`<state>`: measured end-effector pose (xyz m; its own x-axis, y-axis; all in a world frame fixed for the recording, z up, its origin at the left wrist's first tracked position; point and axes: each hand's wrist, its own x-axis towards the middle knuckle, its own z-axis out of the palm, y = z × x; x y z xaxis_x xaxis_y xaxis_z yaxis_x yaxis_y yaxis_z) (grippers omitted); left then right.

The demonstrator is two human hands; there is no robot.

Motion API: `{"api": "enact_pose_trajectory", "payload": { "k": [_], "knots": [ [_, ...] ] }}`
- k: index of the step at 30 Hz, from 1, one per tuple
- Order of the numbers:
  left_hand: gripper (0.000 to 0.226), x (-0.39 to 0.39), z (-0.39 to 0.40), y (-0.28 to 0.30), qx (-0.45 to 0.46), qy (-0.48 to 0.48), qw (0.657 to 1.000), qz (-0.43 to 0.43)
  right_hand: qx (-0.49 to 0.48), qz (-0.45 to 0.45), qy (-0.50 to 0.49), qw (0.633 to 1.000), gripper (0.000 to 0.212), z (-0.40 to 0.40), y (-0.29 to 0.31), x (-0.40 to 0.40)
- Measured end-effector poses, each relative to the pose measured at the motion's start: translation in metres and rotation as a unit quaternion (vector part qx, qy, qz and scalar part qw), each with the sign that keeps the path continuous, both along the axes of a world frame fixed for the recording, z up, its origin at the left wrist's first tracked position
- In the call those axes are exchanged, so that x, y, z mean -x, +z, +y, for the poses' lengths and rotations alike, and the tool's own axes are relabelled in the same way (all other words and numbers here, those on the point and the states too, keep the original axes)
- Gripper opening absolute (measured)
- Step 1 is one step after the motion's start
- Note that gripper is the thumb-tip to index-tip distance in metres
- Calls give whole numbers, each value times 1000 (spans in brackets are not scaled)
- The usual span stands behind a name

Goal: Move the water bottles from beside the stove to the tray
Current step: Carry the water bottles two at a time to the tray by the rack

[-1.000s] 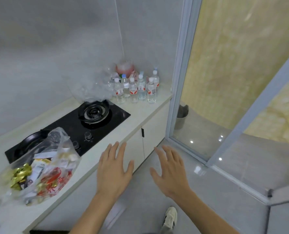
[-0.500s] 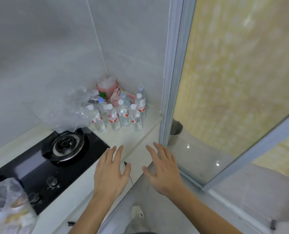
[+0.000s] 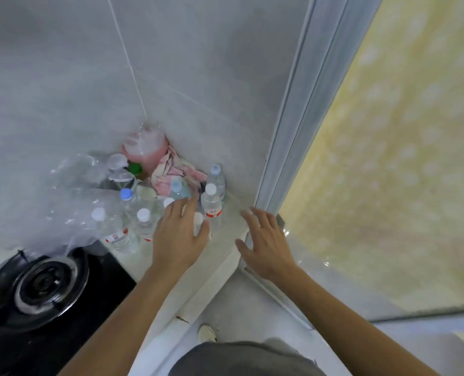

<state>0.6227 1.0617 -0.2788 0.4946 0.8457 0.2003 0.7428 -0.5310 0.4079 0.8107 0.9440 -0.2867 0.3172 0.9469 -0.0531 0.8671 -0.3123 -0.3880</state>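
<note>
1. Both your hands have come forward since half a second ago, from the worktop edge up to the bottles.
2. Your right hand (image 3: 266, 245) hovers over the worktop (image 3: 225, 240) corner, fingers spread and relaxed, grasping nothing.
3. Your left hand (image 3: 179, 234) is spread above the cluster of water bottles (image 3: 144, 221), fingers straight; it covers one white cap, and you cannot tell whether it touches it.
4. To the left, the stove (image 3: 41, 289) burner sits just beside the nearest bottles.
5. The bottles stand upright in the worktop corner, next to a crumpled clear plastic bag (image 3: 73, 196).
6. Behind them, against the wall, are a pink jug (image 3: 144, 147) and a pink cloth (image 3: 171, 172).
</note>
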Motion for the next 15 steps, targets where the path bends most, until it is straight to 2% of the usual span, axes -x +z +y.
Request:
{"api": "enact_pose_trajectory", "payload": {
  "k": [5, 10, 15],
  "knots": [
    [54, -37, 53, -9, 38, 13, 998, 45, -11, 36, 38, 999, 67, 90, 15, -37],
    [53, -70, 84, -17, 122, 42, 987, 95, -13, 59, 106, 993, 63, 169, -6, -64],
    [53, -92, 101, -26, 131, 68, 973, 177, 6, 79, 182, 980, 73, 212, -21, -71]
  ]
}}
